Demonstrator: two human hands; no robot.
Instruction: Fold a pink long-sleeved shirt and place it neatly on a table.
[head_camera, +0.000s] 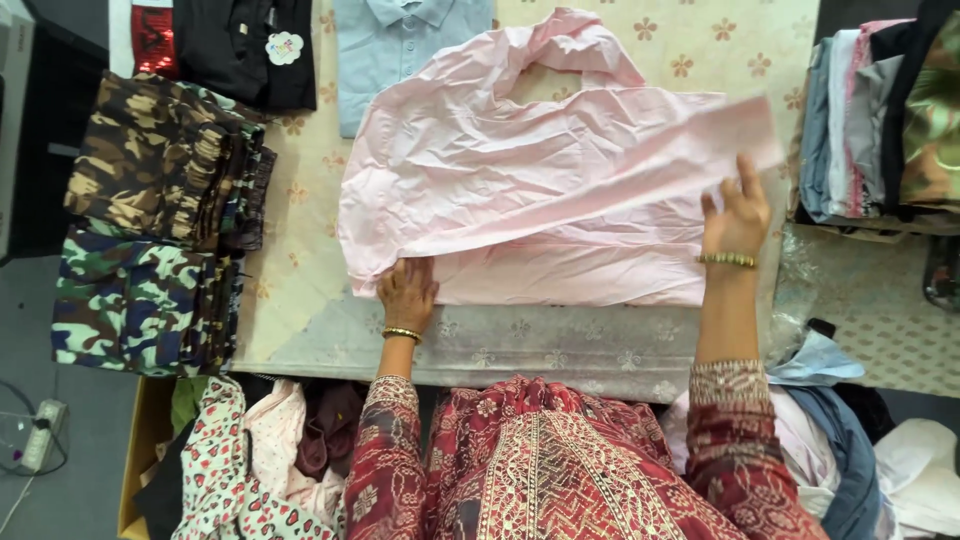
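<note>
Pink shirt (530, 190) spread on table, left hand (406, 293) pressed flat on its hem, right hand (735, 215) open, touching its sleeve

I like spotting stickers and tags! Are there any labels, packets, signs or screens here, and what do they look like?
Tag: on the black garment at the table's far left; small, cloud-shaped, white with pastel marks.
Red patch: just left of that garment; a shiny red rectangle with dark marks.
No packets, signs or screens show.
Neither hand is near them: both the left hand and the right hand are on the pink shirt.
</note>
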